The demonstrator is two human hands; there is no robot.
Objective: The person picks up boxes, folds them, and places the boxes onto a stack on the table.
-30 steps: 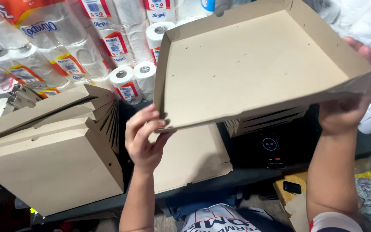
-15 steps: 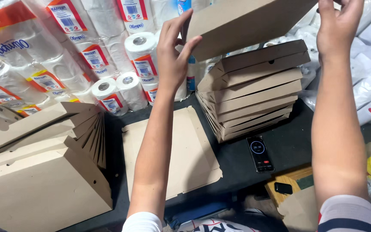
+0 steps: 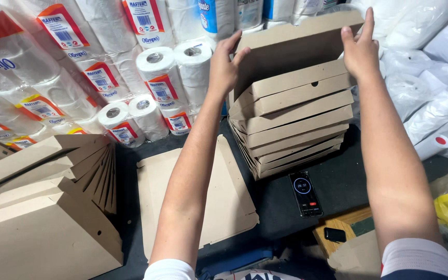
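top box: folded brown cardboard box (image 3: pixel 291 49), tilted, lid side facing the camera, lower edge resting on the box stack (image 3: pixel 291 129)
left hand (image 3: pixel 224 67): on the top box's left edge, fingers (image 3: pixel 233 39) curled round the rim, gripping it
right hand (image 3: pixel 360 49): on the top box's right edge, fingers (image 3: pixel 369 23) stretched up along the side, pressed flat against the card, thumb behind; grip not fully visible
box stack: about seven closed flat boxes, slightly fanned, sitting on the dark bench (image 3: pixel 348 181)
flat blanks (image 3: pixel 203 192): unfolded card sheets lying on the bench, just left of the box stack, under the left forearm
folded pile (image 3: pixel 42 207): more brown boxes leaning in a row, well left of the box stack
phone (image 3: pixel 306 193): face up, timer screen lit, just in front of the box stack
paper rolls (image 3: pixel 156 78): wrapped packs, behind and left of the box stack
white bags (image 3: pixel 431 78): right of the box stack
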